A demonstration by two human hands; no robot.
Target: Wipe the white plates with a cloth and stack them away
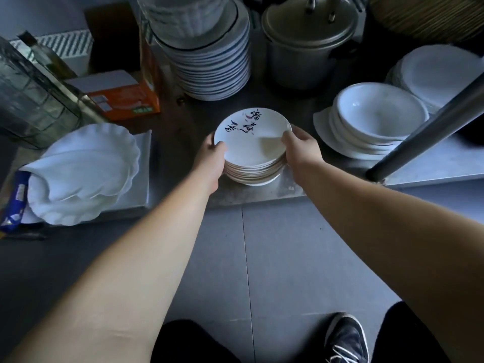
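A stack of several small white plates point(251, 153) sits near the front edge of a low steel shelf point(262, 192). The top plate carries dark brush writing. My left hand point(210, 158) grips the stack's left side, thumb on the top rim. On the stack's right side my right hand point(301, 150) grips it, with the thumb over the top plate's rim. No cloth is in view.
White shell-shaped dishes point(81, 174) lie at the left. Stacked white bowls point(377, 119) and plates point(440, 72) are at the right. A tall plate stack point(214, 66) and a metal pot point(306, 45) stand behind. An orange box point(123, 98), a shelf post point(432, 127) and my shoe point(345, 339) on the tiled floor.
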